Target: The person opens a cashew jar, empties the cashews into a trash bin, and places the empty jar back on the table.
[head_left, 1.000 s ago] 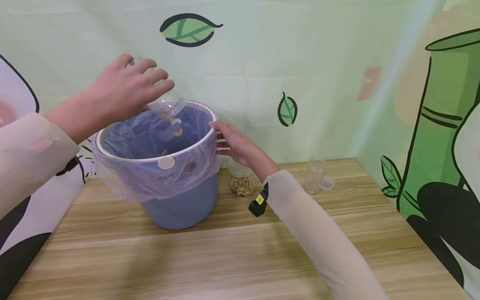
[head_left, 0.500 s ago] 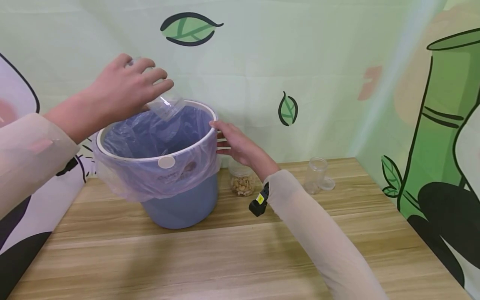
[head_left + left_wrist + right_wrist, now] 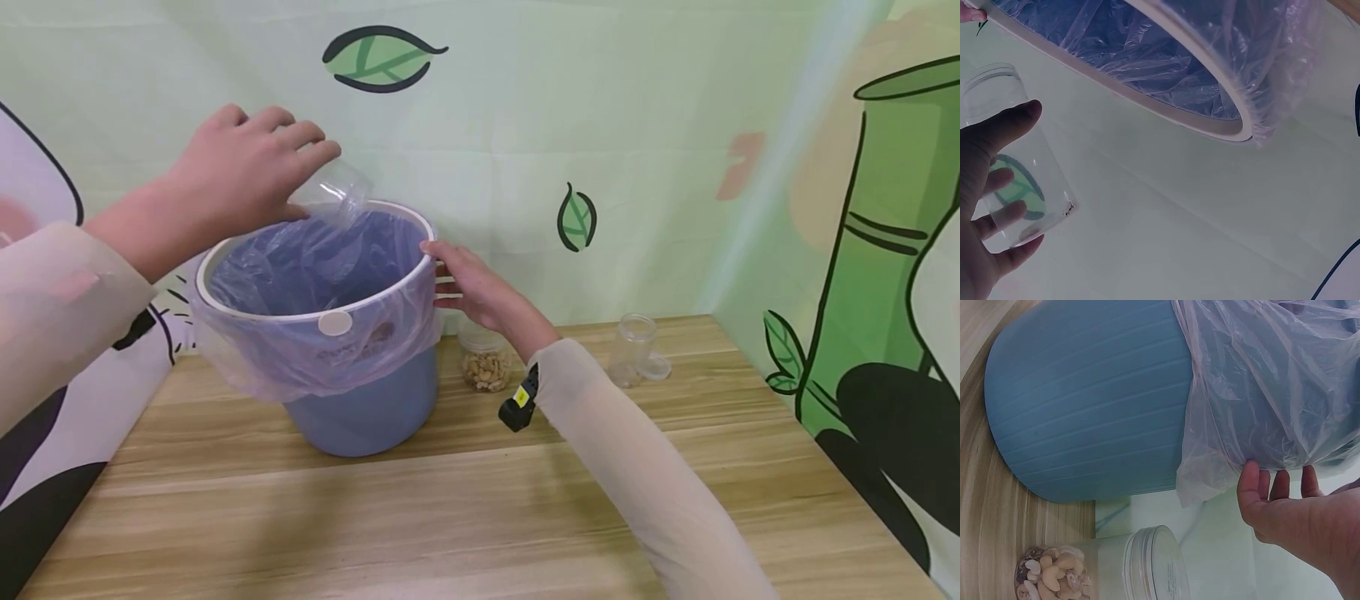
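Left hand (image 3: 247, 171) grips a clear jar (image 3: 341, 188), long axis slanting, mouth aimed down-right; right hand (image 3: 482, 287), fingers spread, touches the lined bin (image 3: 366, 417).

Cream sleeves (image 3: 637, 458), black wrist camera (image 3: 513, 417), yellow label (image 3: 521, 396)

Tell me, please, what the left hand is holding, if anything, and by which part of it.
The left hand holds a clear jar around its side, leaving the open mouth uncovered.

Bin (image 3: 360, 425) blocking rear left, table (image 3: 480, 525) front passable, gap behind unclear
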The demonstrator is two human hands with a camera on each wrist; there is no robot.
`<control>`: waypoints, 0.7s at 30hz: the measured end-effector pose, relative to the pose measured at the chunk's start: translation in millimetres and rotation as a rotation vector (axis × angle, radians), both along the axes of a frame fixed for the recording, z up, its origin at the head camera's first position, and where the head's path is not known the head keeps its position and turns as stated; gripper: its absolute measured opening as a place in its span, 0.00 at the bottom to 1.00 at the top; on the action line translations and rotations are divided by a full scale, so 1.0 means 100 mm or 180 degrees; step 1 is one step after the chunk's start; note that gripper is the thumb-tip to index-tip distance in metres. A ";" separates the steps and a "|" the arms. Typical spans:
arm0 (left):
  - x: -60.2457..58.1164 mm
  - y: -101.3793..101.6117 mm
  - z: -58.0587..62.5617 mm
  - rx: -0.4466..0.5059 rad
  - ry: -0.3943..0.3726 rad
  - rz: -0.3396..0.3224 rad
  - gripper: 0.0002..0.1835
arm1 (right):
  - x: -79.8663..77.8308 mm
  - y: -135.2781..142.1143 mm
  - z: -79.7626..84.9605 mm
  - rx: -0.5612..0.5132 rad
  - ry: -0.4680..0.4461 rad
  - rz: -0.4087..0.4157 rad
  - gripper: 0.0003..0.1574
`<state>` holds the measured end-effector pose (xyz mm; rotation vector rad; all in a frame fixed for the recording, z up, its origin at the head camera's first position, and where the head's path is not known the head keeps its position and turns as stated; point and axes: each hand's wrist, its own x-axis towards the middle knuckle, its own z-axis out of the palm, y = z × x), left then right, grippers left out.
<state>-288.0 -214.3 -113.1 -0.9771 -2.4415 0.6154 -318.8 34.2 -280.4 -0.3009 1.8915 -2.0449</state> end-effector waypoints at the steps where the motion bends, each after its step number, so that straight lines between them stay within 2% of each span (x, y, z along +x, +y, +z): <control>1: 0.00 0.00 0.01 0.0054 -0.0046 0.0056 0.44 | 0.00 0.00 0.00 0.0003 0.0000 0.0000 0.37; 14: 0.00 0.02 0.08 0.0774 -0.0527 0.0757 0.48 | -0.02 0.01 -0.01 0.0046 -0.0033 -0.0050 0.33; 21: 0.00 0.04 0.07 0.1078 -0.0731 0.0936 0.49 | -0.02 0.03 -0.01 0.0041 -0.0037 -0.0013 0.35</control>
